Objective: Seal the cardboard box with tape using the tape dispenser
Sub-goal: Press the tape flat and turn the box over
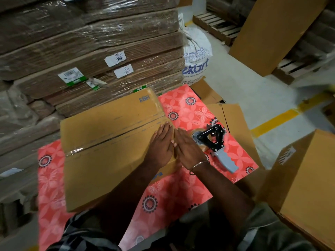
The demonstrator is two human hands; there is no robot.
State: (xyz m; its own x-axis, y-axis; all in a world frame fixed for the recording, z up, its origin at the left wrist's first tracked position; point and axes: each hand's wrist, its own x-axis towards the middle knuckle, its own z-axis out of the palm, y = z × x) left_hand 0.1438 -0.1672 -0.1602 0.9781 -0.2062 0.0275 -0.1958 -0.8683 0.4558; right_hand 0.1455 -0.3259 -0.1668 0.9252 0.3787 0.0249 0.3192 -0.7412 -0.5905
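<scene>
Cardboard box (pixel 112 147): flat-topped, brown, lying on a counter covered by a red floral cloth (pixel 181 192), its centre seam running left to right and covered by a strip of clear tape (pixel 76 151) that wrinkles at the left edge. Left hand (pixel 161 144): open, fingers straight and together, palm pressed flat on the box top at its right end, over the seam; it grips nothing. Right hand (pixel 188 147): likewise open and flat, laid against the right end face of the box just beside the left hand, fingertips of the two nearly touching; a thin metal bangle (pixel 199 166) circles its wrist. Tape dispenser (pixel 213 144): black frame, grey ridged handle, clear tape roll mounted; it lies on the cloth immediately right of the right hand, unheld, handle pointing toward the person. Surroundings: stack of shrink-wrapped flattened cartons (pixel 90 51) behind the box; white printed sack (pixel 196 51) beyond; another brown carton (pixel 308 182) at right; grey floor with a yellow line (pixel 279 118).
</scene>
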